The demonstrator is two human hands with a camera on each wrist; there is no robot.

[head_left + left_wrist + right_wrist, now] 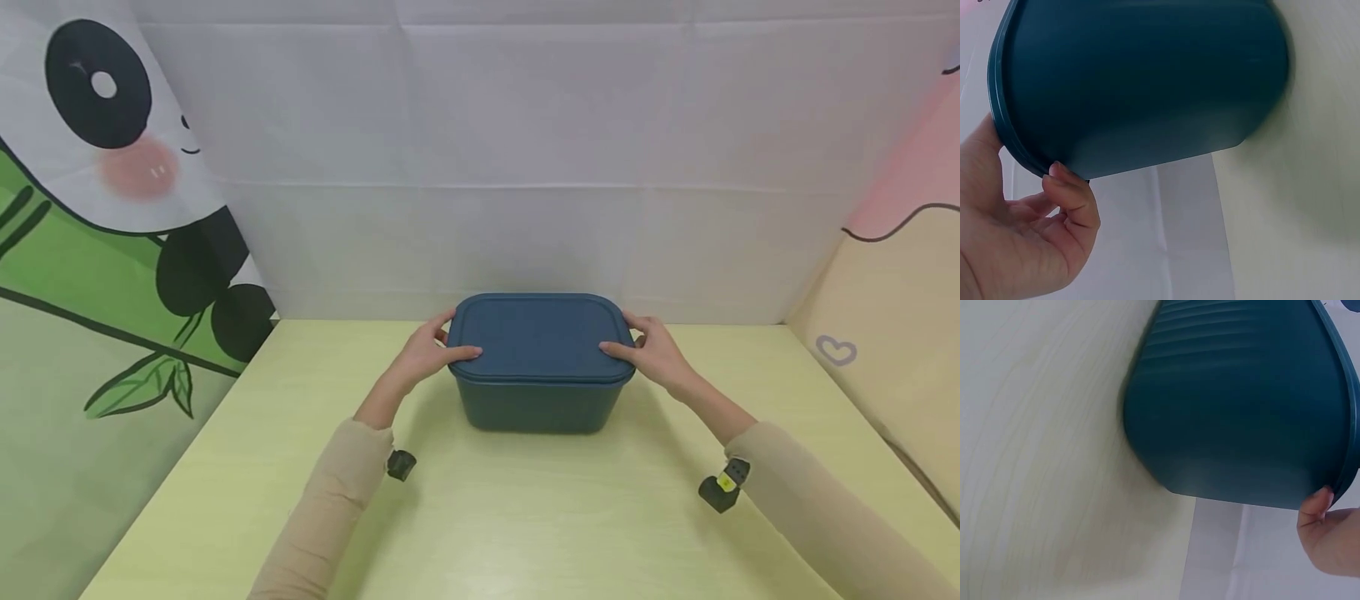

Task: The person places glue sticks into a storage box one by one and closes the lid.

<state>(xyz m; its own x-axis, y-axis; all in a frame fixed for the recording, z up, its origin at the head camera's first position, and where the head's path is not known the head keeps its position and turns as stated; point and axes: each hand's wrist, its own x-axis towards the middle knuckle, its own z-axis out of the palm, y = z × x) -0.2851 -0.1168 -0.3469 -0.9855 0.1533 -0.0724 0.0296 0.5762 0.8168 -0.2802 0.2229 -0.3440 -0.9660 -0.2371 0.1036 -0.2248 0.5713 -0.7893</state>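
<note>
A dark blue-green plastic storage box (536, 408) stands on the table, with a flat rounded lid (540, 333) on top. My left hand (422, 354) grips the left end of the lid's edge, its thumb lying on top. At the opposite end my right hand (658, 354) holds the edge in the same manner. In the left wrist view, curled fingertips (1063, 178) press up beneath the rim near a back corner. The right wrist view has fingertips (1319, 500) under the rim too. What the box contains is hidden.
The pale yellow wood-grain table (517, 508) reaches back to a white creased cloth wall (525, 167). A cartoon panda print (97, 192) covers the left side. On the right hangs a pink and cream panel (900, 317). A small black device sits at each wrist.
</note>
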